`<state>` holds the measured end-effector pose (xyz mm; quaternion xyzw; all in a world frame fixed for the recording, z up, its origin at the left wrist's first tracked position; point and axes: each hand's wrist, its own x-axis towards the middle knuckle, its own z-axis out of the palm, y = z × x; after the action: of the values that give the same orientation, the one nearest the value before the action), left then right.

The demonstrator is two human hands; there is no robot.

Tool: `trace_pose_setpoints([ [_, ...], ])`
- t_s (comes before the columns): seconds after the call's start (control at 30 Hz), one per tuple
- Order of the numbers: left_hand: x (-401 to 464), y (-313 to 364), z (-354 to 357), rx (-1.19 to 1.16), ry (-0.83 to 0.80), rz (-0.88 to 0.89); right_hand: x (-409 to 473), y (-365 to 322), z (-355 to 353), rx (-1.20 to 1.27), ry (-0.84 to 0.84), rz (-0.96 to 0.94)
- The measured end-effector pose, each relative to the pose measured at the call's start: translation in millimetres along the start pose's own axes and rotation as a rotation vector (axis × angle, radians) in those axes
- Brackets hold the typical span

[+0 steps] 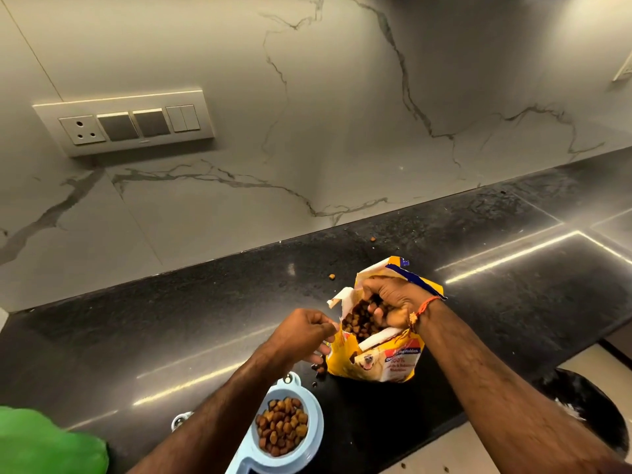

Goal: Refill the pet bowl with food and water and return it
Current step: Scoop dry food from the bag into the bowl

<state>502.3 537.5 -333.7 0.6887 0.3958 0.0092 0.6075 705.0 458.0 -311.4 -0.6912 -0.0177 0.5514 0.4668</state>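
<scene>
A yellow pet food bag (383, 362) stands torn open on the black counter (205, 323). My right hand (390, 299) is inside its mouth, fingers closed around brown kibble. My left hand (302, 331) pinches the bag's torn left edge. Below, near the counter's front edge, the light blue pet bowl (316, 429) has one round cup filled with kibble (282, 427); my left forearm hides its other part. Whether it holds water cannot be seen.
Loose kibble pieces (331, 276) lie scattered on the counter behind and beside the bag. A marble wall with a switch panel (130, 123) rises behind. A green object (44, 443) sits at lower left. A black-and-white animal (581, 405) is on the floor at right.
</scene>
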Motion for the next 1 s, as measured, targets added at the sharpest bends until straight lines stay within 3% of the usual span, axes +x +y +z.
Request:
trace_pose_setpoints([
  [0.2, -11, -8, -10, -0.046, 0.039, -0.017, -16, -1, 11, 0.076, -0.133, -0.057],
  [0.47, -45, -38, -39, -0.128, 0.11, -0.104, -55, 55, 80, -0.131, -0.415, -0.063],
  [0.67, -75, -81, -52, -0.242, 0.172, -0.218, -45, 120, 132, -0.527, -0.332, -0.252],
  [0.87, -97, -105, -51, -0.327, 0.201, -0.24, -43, 149, 152, -1.127, -0.151, -0.648],
  [1.0, -104, -117, -51, -0.323, 0.237, -0.242, -54, 153, 155, -1.389, -0.145, -0.732],
])
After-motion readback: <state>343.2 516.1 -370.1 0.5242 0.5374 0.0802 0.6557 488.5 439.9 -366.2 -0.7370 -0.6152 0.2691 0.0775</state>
